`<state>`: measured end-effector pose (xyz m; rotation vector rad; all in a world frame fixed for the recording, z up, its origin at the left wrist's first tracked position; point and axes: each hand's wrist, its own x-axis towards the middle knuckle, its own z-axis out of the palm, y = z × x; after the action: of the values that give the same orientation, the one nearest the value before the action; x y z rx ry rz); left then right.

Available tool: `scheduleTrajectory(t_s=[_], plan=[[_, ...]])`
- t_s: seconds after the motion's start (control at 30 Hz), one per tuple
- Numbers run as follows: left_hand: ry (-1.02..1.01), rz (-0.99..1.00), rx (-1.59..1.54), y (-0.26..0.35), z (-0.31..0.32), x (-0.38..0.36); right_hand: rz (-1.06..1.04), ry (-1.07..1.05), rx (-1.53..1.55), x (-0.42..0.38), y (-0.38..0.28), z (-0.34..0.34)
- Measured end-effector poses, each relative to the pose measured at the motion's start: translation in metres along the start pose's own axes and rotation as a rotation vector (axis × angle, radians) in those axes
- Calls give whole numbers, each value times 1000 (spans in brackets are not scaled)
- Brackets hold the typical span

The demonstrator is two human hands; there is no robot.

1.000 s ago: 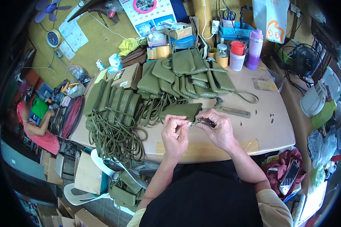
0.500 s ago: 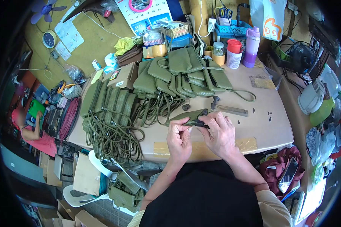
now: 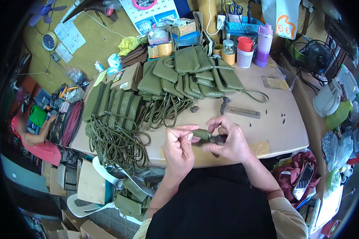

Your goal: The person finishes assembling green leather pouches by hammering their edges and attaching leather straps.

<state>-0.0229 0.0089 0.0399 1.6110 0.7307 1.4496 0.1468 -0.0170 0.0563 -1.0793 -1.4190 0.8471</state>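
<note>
Between my two hands, above the table's front edge, is a small green pouch (image 3: 200,134) with a dark part at its right end. My left hand (image 3: 179,148) pinches the pouch's left end between thumb and fingers. At the right end my right hand (image 3: 230,140) has its fingers curled round the dark part, which is partly hidden and blurred. Behind my hands, a hammer (image 3: 240,112) lies on the table (image 3: 283,139), with a small dark lump (image 3: 194,108) to its left.
Green pouches (image 3: 187,77) are piled at the table's back, more with looped straps (image 3: 117,135) at the left. A purple bottle (image 3: 263,46) and a red-and-white cup (image 3: 245,51) stand behind. Another person (image 3: 38,139) works at the far left.
The pouch has turned and now shows less of its length. My left hand has moved slightly left, and my right hand has shifted its grip to the dark end.
</note>
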Motion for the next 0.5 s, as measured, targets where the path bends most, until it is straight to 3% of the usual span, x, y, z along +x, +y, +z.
scheduleTrajectory(t_s=[0.07, 0.13, 0.2, 0.27, 0.33, 0.4, 0.43, 0.5], plan=[[-5, -64, -103, 6, 0, 8, 21, -14, -24, 0, 16, 7], [60, 209, -90, 3, 2, 20, 97, -81, 67, 2, 42, 3], [45, 243, 20, -9, -10, 21, 451, -50, 558, 3, 53, 3], [25, 420, 660, -15, -16, 13, 484, -68, 679, 2, 76, 4], [-154, 296, 538, -29, -17, 0, 557, -2, 791, 5, 88, 6], [-329, -53, 473, -34, -9, -14, 622, 3, 839, 4, 96, 3], [-317, 105, 609, -50, -6, -19, 556, -66, 714, 4, 100, 2], [-290, 17, 520, -62, -7, -25, 437, -203, 477, 4, 99, -2]])
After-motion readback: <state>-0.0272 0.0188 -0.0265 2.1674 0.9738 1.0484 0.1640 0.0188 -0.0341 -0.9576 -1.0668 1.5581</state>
